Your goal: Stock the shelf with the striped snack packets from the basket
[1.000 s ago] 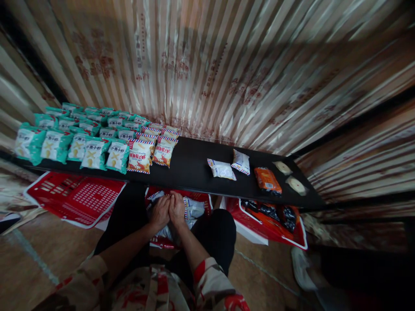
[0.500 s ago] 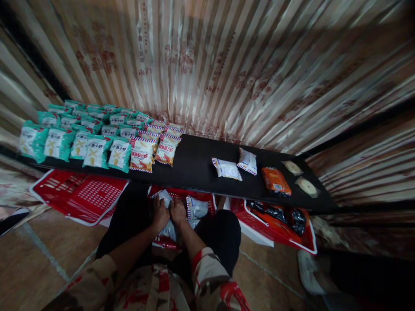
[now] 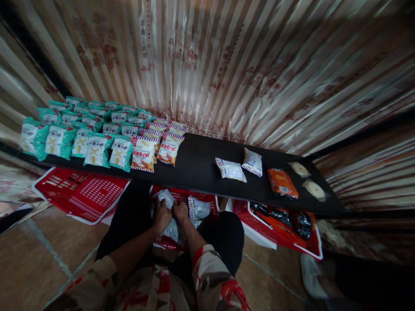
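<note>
- Curtain [image 3: 201, 65] backed the desk [image 3: 197, 162].
- Below its near edge, left hand [image 3: 163, 217] and right hand [image 3: 180, 210] curled fingers at a silvery packet [image 3: 167, 197]; grip unclear.
- It looked light, crushable; ends suited pinching.

Our left hand [image 3: 163, 216] and right hand [image 3: 180, 211] sit close together over silvery bags [image 3: 172, 231] in a red basket [image 3: 213, 207].
Whether either grips one, we cannot tell. Above, along a black shelf [image 3: 197, 160], we see rows of teal packets [image 3: 95, 151] at left, white-and-orange packets [image 3: 143, 154] beside them, then two pale packets [image 3: 231, 169] lying down, an orange packet [image 3: 282, 183] and two round pale items [image 3: 314, 190]. A left basket [image 3: 94, 198] and right basket [image 3: 285, 242], both red, flank ours.
</note>
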A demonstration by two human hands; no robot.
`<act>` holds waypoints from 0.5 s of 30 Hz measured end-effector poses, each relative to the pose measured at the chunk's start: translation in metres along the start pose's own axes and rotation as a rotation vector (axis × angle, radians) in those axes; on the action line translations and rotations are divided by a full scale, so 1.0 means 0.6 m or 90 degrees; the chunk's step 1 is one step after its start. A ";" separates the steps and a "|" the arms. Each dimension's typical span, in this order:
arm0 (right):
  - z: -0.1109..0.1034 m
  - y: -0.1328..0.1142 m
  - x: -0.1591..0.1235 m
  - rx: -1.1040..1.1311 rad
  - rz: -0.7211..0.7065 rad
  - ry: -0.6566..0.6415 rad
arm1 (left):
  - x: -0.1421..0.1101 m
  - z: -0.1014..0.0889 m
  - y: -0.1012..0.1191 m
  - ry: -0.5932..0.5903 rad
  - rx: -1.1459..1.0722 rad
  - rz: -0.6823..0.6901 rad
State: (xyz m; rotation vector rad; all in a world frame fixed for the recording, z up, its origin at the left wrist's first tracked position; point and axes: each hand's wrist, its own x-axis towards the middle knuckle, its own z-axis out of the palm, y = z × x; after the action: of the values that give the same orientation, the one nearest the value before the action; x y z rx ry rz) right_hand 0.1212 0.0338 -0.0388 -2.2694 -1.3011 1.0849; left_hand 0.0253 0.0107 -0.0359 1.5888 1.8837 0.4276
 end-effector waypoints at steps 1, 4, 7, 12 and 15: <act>-0.001 -0.001 0.001 0.015 0.004 0.010 | 0.000 -0.002 0.002 -0.002 0.015 -0.009; -0.008 -0.002 0.004 0.077 0.015 0.044 | 0.001 -0.012 0.008 0.003 0.053 -0.016; -0.017 0.000 0.003 0.157 0.031 0.078 | 0.001 -0.020 0.012 0.013 0.069 -0.011; -0.018 -0.001 -0.008 0.323 0.092 0.112 | 0.001 -0.031 0.018 0.008 0.070 -0.022; -0.007 -0.007 -0.020 0.445 0.134 0.084 | 0.000 -0.040 0.021 -0.006 0.064 -0.025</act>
State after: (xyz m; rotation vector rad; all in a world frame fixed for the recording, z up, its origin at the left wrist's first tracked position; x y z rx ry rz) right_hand 0.1179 0.0262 -0.0281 -1.9092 -0.5116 1.1932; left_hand 0.0196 0.0170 -0.0101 1.6131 1.9532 0.3129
